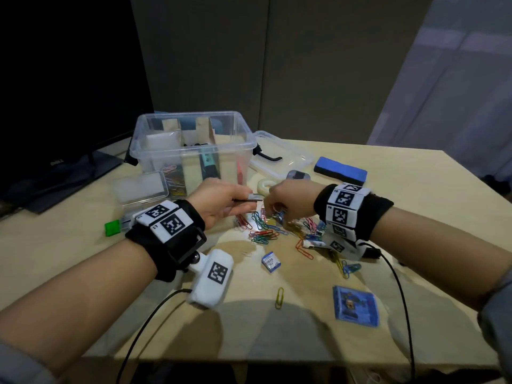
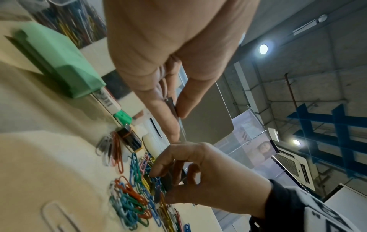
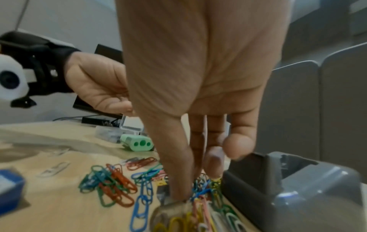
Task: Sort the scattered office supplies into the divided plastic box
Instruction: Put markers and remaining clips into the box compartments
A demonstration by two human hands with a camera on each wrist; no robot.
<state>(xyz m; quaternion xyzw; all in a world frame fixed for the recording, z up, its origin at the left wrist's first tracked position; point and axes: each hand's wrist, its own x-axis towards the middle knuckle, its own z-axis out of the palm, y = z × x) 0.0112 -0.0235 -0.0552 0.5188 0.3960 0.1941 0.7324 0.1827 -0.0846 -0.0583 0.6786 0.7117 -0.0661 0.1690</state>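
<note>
I judge I'm mid-gather: my left hand (image 1: 219, 200) pinches a thin metal strip (image 1: 253, 198), my right hand (image 1: 288, 202) pinches paper clips (image 1: 266, 231) mid-table; next, carry them to the box (image 1: 194, 145) near the far-left edge.

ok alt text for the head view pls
Two hands meet over a pile of coloured paper clips on a table: the left hand pinches a flat metal piece, the right hand picks at clips. A clear divided box stands behind.

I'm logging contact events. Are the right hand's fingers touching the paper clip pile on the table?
Touching. In the right wrist view, the right hand's fingertips are buried in the paper clip pile, with clips bunched against them.
</note>
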